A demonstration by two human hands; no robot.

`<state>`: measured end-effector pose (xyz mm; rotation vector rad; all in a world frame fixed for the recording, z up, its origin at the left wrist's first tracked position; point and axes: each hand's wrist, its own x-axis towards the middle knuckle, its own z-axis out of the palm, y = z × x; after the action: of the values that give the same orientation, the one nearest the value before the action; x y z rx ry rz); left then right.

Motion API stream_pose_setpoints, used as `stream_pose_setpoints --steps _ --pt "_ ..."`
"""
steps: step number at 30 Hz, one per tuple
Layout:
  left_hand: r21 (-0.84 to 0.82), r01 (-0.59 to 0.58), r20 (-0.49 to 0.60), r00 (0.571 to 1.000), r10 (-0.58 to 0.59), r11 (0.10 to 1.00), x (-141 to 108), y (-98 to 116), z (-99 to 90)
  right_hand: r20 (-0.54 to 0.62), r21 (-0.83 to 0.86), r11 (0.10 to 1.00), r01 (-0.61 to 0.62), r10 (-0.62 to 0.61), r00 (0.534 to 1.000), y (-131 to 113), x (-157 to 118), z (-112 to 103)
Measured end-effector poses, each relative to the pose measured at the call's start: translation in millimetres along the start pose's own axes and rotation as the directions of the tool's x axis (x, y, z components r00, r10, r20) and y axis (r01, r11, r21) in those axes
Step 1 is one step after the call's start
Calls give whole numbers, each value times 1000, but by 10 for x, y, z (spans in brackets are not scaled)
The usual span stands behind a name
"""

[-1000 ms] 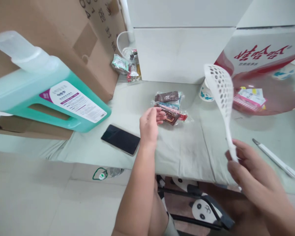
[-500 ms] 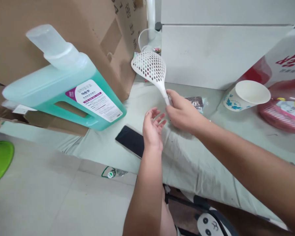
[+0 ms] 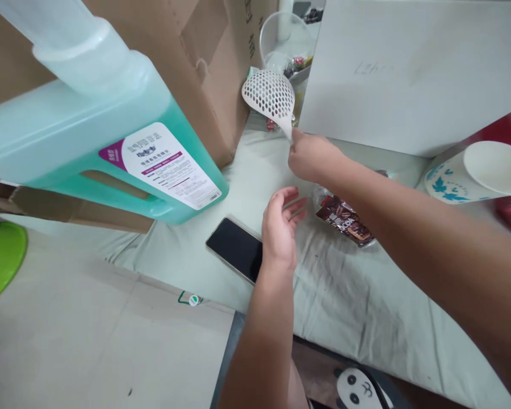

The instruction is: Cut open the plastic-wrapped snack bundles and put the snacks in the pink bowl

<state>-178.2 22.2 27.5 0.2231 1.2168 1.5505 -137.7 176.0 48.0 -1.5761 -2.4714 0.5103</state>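
Observation:
My right hand (image 3: 310, 156) is closed around the handle of a white slotted skimmer (image 3: 270, 96), whose round perforated head points away toward the back of the table. Its grip end is hidden inside my fist. Lower and to the left, my left hand (image 3: 282, 227) hovers palm inward with fingers apart and nothing in it. A black-screened phone (image 3: 235, 248) lies flat on the cloth, partly covered by my left wrist. Beneath my right forearm is a brown packet in clear wrapping (image 3: 344, 218), partly hidden by the arm.
A large jug of green liquid (image 3: 196, 156) stands at left before a cardboard box (image 3: 221, 74). Behind the skimmer sits a clear plastic cup (image 3: 285, 34) near small colourful wrappers. A white panel (image 3: 387, 79) rises at the back; a paper cup (image 3: 451, 176) is on the right.
My right hand has carried the skimmer slightly farther back and turned, uncovering more of the brown packet. My left hand stays open near the phone. The view has shifted closer.

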Motion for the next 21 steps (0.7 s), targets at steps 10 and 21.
stream_pose_setpoints --steps 10,21 --pt "-34 17 8 1000 -16 999 -105 18 -36 211 -58 997 -48 59 976 -21 -434 -370" --pt "-49 30 10 1000 -30 998 -158 11 27 14 99 995 19 -20 1000 153 -845 -660"
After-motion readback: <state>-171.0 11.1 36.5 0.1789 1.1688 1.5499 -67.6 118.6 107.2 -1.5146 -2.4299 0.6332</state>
